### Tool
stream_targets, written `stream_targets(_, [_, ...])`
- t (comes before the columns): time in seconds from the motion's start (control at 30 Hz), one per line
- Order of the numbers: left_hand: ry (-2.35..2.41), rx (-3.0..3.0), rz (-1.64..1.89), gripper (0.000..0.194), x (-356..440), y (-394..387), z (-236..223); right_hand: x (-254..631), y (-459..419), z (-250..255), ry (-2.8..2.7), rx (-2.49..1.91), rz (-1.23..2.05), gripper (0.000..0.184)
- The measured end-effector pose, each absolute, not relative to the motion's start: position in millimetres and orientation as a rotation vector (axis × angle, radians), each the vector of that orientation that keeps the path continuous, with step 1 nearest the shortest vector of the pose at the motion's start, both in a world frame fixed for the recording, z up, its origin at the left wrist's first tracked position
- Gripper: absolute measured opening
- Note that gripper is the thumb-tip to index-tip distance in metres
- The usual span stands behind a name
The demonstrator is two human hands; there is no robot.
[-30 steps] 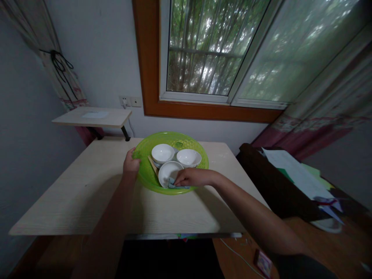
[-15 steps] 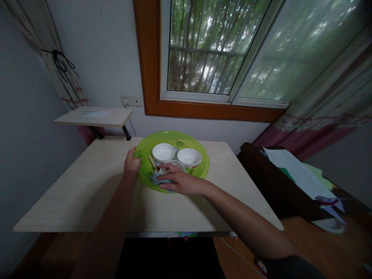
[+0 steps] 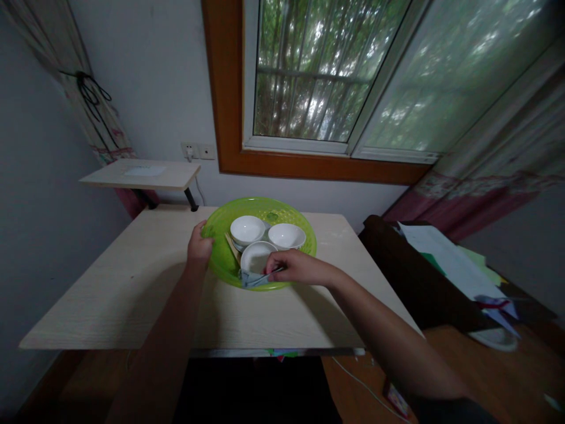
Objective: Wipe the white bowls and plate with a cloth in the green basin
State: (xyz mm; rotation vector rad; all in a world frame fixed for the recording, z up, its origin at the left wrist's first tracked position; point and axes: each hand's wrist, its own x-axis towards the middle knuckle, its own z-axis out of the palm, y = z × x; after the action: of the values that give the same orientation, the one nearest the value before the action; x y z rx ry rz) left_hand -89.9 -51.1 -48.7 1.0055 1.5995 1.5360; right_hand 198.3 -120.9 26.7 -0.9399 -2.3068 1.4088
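Note:
A round green plastic basket [image 3: 300, 250] sits on the pale wooden table [image 3: 132, 288]. Inside it are three white bowls, one at the back left [image 3: 247, 228], one at the back right [image 3: 286, 235] and one at the front [image 3: 256, 257], plus wooden chopsticks [image 3: 231, 247]. My left hand [image 3: 199, 246] grips the basket's left rim. My right hand [image 3: 293, 266] is closed in a pinch on a grey-blue cloth [image 3: 253, 278] that lies at the basket's front edge beside the front bowl.
A small raised shelf [image 3: 141, 175] stands at the table's back left, near a wall socket [image 3: 198, 151]. To the right, a dark cabinet [image 3: 415, 282] carries papers [image 3: 445, 259]. A window and curtains fill the wall behind.
My right hand has drawn back to the right from over the front bowl and now pinches the cloth, which has lifted at the basket's front edge. My left hand has stayed on the rim.

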Motion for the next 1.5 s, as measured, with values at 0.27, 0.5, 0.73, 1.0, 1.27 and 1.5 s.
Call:
stream_targets(0.27, [1.576, 1.04, 1.545, 0.069, -92, -49, -53, 187, -108, 32, -2.09, -0.907, 1.133, 0.013])
stream_targets(0.5, [1.605, 1.041, 1.536, 0.069, -97, -45, -60, 182, -124, 30, -2.311, -0.573, 1.447, 0.015])
stream_targets(0.73, [1.584, 1.034, 1.538, 0.072, -98, -43, -65, 179, -126, 24, -2.424, -0.792, 1.207, 0.024])
stream_targets(1.0, [1.653, 1.02, 1.46, 0.08, -96, -44, -59, 140, -149, 17, -2.841, -1.087, 0.616, 0.038])
stream_targets(1.27, [1.663, 0.999, 1.446, 0.084, -95, -45, -56, 96, -152, 14, -2.839, -1.261, 0.43, 0.04])
stream_targets(1.5, [1.67, 1.018, 1.462, 0.081, -95, -46, -54, 135, -143, 20, -2.916, -1.174, 0.604, 0.053])
